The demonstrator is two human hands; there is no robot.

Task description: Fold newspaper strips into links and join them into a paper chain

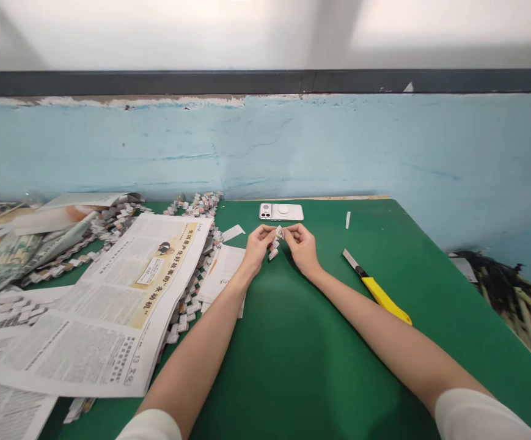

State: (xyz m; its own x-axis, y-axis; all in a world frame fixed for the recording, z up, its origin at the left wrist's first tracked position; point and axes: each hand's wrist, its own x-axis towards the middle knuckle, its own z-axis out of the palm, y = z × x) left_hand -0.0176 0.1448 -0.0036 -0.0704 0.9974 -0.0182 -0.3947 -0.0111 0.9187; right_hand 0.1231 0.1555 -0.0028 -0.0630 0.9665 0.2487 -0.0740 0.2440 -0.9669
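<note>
Between my two hands, just above the green table, is a short folded-paper chain (pixel 274 249) made of small newsprint links. My left hand (pixel 259 243) pinches its upper end, and the chain's lower links hang below the fingertips. The fingers of my right hand (pixel 300 245) are pressed together at the same end, close against the left fingertips. What exactly the right fingers pinch is too small to make out. Cut newsprint pieces (pixel 222 272) lie beside my left wrist. A white phone (pixel 292 212) rests face down just beyond both hands.
A yellow-handled knife (pixel 382 298) lies right of my right forearm. Newspaper sheets (pixel 109 318) cover the left side, over long folded-paper chains (pixel 187 315). A paper strip (pixel 348 220) lies at back right. A blue wall (pixel 338 146) stands behind the green table (pixel 292 366).
</note>
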